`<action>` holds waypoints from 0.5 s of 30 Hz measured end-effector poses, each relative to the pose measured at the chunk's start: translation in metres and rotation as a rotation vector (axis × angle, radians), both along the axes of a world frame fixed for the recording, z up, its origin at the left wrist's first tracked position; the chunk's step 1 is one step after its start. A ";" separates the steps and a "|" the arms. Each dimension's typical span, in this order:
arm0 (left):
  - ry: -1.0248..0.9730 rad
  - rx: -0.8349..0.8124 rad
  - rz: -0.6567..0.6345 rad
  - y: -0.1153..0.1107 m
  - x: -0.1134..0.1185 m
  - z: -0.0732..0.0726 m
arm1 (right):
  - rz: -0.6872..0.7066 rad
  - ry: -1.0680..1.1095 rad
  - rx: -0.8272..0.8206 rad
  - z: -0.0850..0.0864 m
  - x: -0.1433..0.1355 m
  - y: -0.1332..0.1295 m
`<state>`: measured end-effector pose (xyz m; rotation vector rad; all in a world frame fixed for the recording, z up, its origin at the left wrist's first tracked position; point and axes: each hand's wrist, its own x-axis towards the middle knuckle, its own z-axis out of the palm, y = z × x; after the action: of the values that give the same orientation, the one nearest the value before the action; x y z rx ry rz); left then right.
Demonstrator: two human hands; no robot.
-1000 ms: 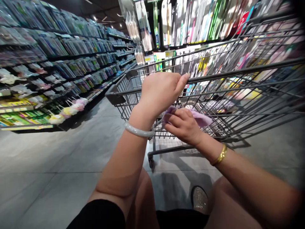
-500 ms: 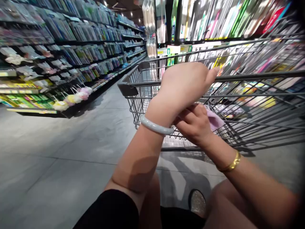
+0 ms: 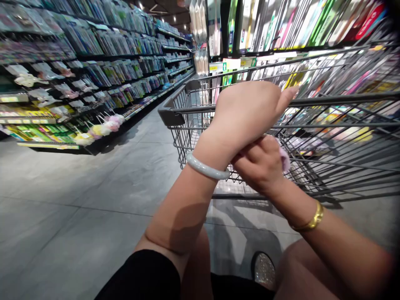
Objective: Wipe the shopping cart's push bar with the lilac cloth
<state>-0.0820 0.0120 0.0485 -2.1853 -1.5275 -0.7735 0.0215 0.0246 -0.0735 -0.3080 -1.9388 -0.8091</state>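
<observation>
Raised before the shopping cart (image 3: pixel 171 116), my left hand (image 3: pixel 248 102) shows its back, bent at the wrist. One digit points out to the right; its other fingers are hidden, so I cannot tell whether it is open or closed. A pale grey bangle (image 3: pixel 206 168) circles that wrist. Just below, my right hand (image 3: pixel 261 166) is closed, its curled fingers against the underside of my left hand or wrist. A bit of pink cloth (image 3: pixel 285 160) sticks out beyond its knuckles, and the rest is covered. My right wrist wears a gold bracelet (image 3: pixel 312 218).
Wire cart sides stretch across the right. Behind them stands a rack of packaged toothbrushes (image 3: pixel 271 29). Shelves of hanging packets (image 3: pixel 125 62) line the left, with pastel bath puffs (image 3: pixel 103 129) low at their end. Grey floor (image 3: pixel 103 187) runs between. A glittery shoe (image 3: pixel 264 268) shows below.
The view has shifted slightly, so the shelves and cart sit a little further right. Less of the pink cloth shows beside my right hand. My hands stay together in nearly the same pose.
</observation>
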 end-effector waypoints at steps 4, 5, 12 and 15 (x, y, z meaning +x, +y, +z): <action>-0.011 -0.024 -0.007 0.000 0.001 0.001 | -0.033 0.082 0.027 0.000 -0.003 0.004; -0.007 -0.012 -0.008 0.000 0.000 0.000 | -0.040 0.057 0.021 -0.004 -0.006 0.003; -0.013 0.039 -0.013 0.002 -0.005 -0.006 | -0.066 -0.033 0.004 -0.005 -0.002 0.004; -0.020 0.007 -0.007 0.002 -0.005 -0.005 | -0.090 0.075 0.017 0.007 0.009 0.010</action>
<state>-0.0868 0.0139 0.0430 -2.1853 -1.5250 -0.8047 0.0305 0.0351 -0.0666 -0.4119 -1.8584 -0.8601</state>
